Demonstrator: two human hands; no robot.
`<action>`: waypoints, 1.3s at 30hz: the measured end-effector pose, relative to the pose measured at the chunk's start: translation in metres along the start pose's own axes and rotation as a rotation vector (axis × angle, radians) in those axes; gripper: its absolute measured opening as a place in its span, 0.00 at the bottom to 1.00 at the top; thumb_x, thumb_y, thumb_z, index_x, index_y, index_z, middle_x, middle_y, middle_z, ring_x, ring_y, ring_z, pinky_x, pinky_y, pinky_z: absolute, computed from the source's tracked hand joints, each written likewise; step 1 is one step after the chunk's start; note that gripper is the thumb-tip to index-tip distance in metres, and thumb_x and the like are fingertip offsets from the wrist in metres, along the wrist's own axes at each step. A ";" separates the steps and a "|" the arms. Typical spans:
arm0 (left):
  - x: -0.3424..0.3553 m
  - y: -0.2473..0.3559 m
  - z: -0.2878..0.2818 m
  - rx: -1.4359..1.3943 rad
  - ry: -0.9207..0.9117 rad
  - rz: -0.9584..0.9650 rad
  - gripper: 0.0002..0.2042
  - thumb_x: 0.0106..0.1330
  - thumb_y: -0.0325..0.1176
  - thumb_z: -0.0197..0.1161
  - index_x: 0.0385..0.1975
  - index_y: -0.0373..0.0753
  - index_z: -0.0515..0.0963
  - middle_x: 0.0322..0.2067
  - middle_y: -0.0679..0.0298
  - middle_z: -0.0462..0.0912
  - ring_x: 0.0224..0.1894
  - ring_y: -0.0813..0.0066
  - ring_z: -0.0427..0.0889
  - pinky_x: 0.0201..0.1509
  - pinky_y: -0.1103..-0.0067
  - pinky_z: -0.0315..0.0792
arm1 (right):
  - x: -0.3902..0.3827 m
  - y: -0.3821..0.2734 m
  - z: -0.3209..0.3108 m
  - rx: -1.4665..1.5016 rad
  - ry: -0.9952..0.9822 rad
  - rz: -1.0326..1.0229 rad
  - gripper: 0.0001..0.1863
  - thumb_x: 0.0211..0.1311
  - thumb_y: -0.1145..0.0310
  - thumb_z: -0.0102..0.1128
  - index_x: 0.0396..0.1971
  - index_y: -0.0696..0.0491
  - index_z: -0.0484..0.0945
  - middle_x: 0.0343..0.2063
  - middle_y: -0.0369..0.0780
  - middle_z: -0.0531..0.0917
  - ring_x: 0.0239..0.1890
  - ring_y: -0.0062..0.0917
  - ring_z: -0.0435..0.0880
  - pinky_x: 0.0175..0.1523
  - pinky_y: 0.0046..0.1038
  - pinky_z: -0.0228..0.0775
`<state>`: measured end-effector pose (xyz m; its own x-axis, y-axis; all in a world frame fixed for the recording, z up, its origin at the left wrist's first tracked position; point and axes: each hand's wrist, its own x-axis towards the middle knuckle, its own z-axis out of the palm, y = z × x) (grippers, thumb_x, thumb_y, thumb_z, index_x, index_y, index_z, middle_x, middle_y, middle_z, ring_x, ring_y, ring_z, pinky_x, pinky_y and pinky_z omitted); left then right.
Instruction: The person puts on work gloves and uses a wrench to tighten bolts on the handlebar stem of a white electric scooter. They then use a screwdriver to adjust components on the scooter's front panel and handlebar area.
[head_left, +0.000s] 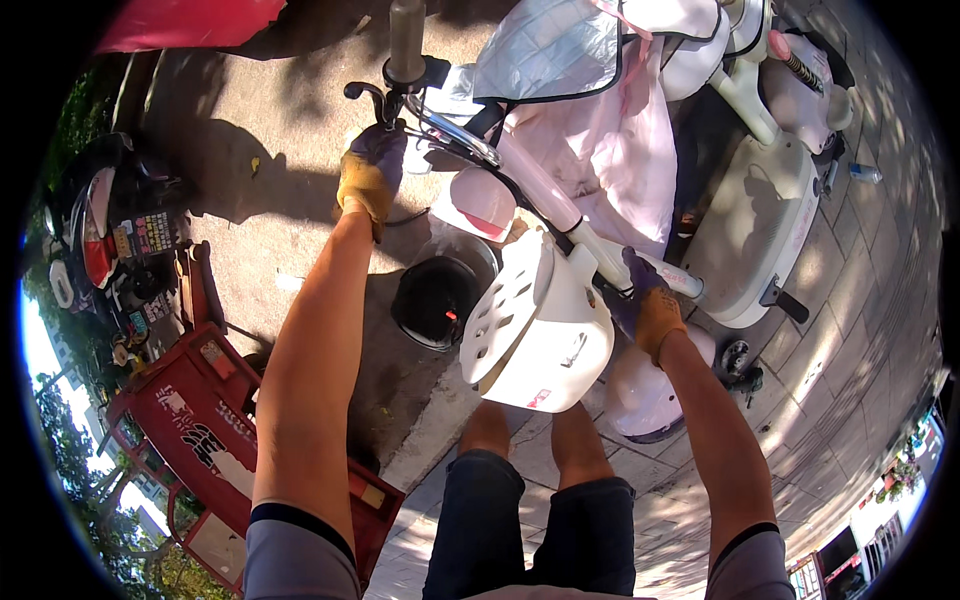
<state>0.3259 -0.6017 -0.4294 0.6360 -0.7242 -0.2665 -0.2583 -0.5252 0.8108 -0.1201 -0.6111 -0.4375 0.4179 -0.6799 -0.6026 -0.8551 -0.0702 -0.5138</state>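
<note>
A pale pink and white scooter stands tilted in front of me. My left hand point(372, 178), in a yellow and purple work glove, closes on the handlebar just below the black brake lever point(368, 98) and dark rubber grip point(406, 45). My right hand point(648, 308), gloved alike, grips the lower end of the pale tube point(607, 258); its fingertips are partly hidden. Between my arms is a white slotted basket point(548, 325), close against that tube. A quilted silver and pink wind cover point(600, 120) drapes over the scooter's far side.
A black bucket-like container point(437, 300) sits left of the basket. A red cart point(200, 410) and a parked motorbike point(105, 235) are at the left. To the right are another pale scooter body point(755, 230) and a rounded white piece point(650, 390) on the paving point(830, 330).
</note>
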 end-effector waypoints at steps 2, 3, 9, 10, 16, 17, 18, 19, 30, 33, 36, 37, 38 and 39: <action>0.000 0.001 -0.003 -0.238 0.037 -0.045 0.11 0.69 0.30 0.69 0.47 0.34 0.83 0.40 0.66 0.89 0.43 0.82 0.84 0.48 0.82 0.75 | 0.007 -0.075 -0.051 -0.087 0.147 -0.234 0.42 0.60 0.56 0.67 0.71 0.60 0.63 0.65 0.56 0.72 0.68 0.49 0.71 0.72 0.41 0.63; 0.000 -0.005 -0.002 -0.279 0.048 -0.046 0.11 0.70 0.34 0.68 0.46 0.34 0.83 0.38 0.63 0.90 0.41 0.76 0.86 0.47 0.78 0.76 | 0.016 -0.106 -0.070 -0.062 0.226 -0.332 0.44 0.57 0.58 0.71 0.70 0.61 0.63 0.65 0.56 0.72 0.67 0.51 0.71 0.72 0.43 0.63; -0.001 -0.015 -0.018 0.276 0.047 0.151 0.11 0.69 0.39 0.63 0.42 0.41 0.85 0.36 0.49 0.87 0.43 0.45 0.85 0.46 0.62 0.77 | 0.090 -0.309 -0.120 -0.252 0.618 -0.988 0.45 0.51 0.53 0.75 0.66 0.58 0.68 0.60 0.55 0.77 0.61 0.51 0.76 0.67 0.43 0.69; 0.008 0.004 -0.003 0.264 -0.027 0.198 0.11 0.68 0.39 0.63 0.43 0.41 0.85 0.38 0.49 0.87 0.44 0.45 0.85 0.47 0.62 0.77 | 0.088 -0.327 -0.131 -0.394 0.546 -0.822 0.54 0.51 0.39 0.70 0.69 0.62 0.62 0.66 0.58 0.68 0.69 0.52 0.66 0.73 0.44 0.59; 0.003 -0.009 -0.013 0.342 -0.033 0.148 0.11 0.64 0.35 0.62 0.43 0.43 0.85 0.42 0.49 0.86 0.47 0.46 0.84 0.51 0.60 0.77 | 0.125 -0.374 -0.095 -0.602 0.447 -0.759 0.32 0.57 0.51 0.70 0.57 0.54 0.77 0.62 0.53 0.75 0.62 0.50 0.75 0.67 0.43 0.68; 0.005 -0.008 -0.012 0.342 -0.054 0.180 0.11 0.65 0.35 0.62 0.43 0.43 0.85 0.42 0.49 0.86 0.47 0.46 0.84 0.51 0.60 0.77 | 0.128 -0.372 -0.097 -0.546 0.462 -0.706 0.41 0.52 0.55 0.75 0.65 0.55 0.71 0.58 0.53 0.79 0.59 0.49 0.79 0.64 0.43 0.72; 0.006 -0.006 -0.014 0.355 -0.076 0.207 0.11 0.65 0.36 0.62 0.43 0.43 0.85 0.42 0.49 0.86 0.47 0.46 0.84 0.51 0.60 0.77 | 0.130 -0.371 -0.097 -0.542 0.510 -0.730 0.39 0.52 0.55 0.79 0.63 0.53 0.74 0.58 0.48 0.81 0.57 0.44 0.82 0.61 0.40 0.76; 0.008 -0.004 -0.016 0.368 -0.098 0.235 0.11 0.65 0.36 0.62 0.43 0.43 0.85 0.42 0.49 0.86 0.47 0.46 0.84 0.51 0.60 0.77 | 0.137 -0.370 -0.097 -0.438 0.489 -0.689 0.36 0.54 0.57 0.77 0.62 0.52 0.76 0.57 0.48 0.82 0.56 0.44 0.83 0.60 0.40 0.76; 0.020 -0.011 -0.015 0.382 -0.119 0.280 0.11 0.62 0.32 0.61 0.43 0.42 0.84 0.42 0.50 0.86 0.48 0.47 0.84 0.53 0.61 0.77 | 0.168 -0.374 -0.110 -0.234 0.370 -0.536 0.23 0.59 0.56 0.73 0.50 0.55 0.83 0.44 0.49 0.87 0.48 0.47 0.86 0.54 0.40 0.77; 0.015 -0.007 -0.013 0.357 -0.130 0.307 0.11 0.63 0.33 0.61 0.44 0.43 0.84 0.43 0.51 0.86 0.49 0.47 0.84 0.53 0.61 0.76 | 0.174 -0.363 -0.109 -0.278 0.333 -0.508 0.29 0.59 0.50 0.72 0.52 0.56 0.82 0.42 0.49 0.87 0.49 0.47 0.85 0.56 0.41 0.76; 0.016 -0.015 -0.017 0.377 -0.099 0.311 0.12 0.64 0.34 0.62 0.45 0.43 0.84 0.44 0.51 0.86 0.49 0.48 0.84 0.53 0.61 0.76 | 0.167 -0.368 -0.105 -0.421 0.389 -0.736 0.37 0.53 0.45 0.76 0.55 0.57 0.80 0.45 0.47 0.87 0.54 0.47 0.83 0.60 0.40 0.75; 0.017 -0.017 -0.014 0.378 -0.090 0.323 0.12 0.64 0.35 0.62 0.45 0.43 0.84 0.44 0.51 0.86 0.49 0.48 0.84 0.54 0.61 0.76 | 0.160 -0.368 -0.110 -0.484 0.435 -0.845 0.39 0.50 0.44 0.77 0.55 0.58 0.79 0.47 0.47 0.87 0.56 0.47 0.82 0.62 0.40 0.74; 0.017 -0.020 -0.015 0.426 -0.110 0.332 0.12 0.65 0.35 0.61 0.45 0.43 0.84 0.44 0.52 0.86 0.49 0.49 0.83 0.53 0.61 0.76 | 0.161 -0.363 -0.116 -0.585 0.400 -0.910 0.46 0.45 0.43 0.80 0.59 0.59 0.75 0.55 0.49 0.83 0.61 0.46 0.78 0.65 0.40 0.72; 0.016 -0.024 -0.014 0.414 -0.111 0.335 0.12 0.65 0.35 0.61 0.45 0.43 0.84 0.43 0.52 0.87 0.49 0.49 0.83 0.53 0.61 0.76 | 0.158 -0.361 -0.121 -0.630 0.364 -0.936 0.46 0.45 0.43 0.80 0.59 0.59 0.75 0.55 0.49 0.82 0.61 0.47 0.78 0.65 0.40 0.72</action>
<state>0.3529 -0.5946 -0.4458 0.3951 -0.9132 -0.0999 -0.7127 -0.3733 0.5938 0.2179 -0.7812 -0.2732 0.9364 -0.3334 0.1095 -0.3062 -0.9287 -0.2091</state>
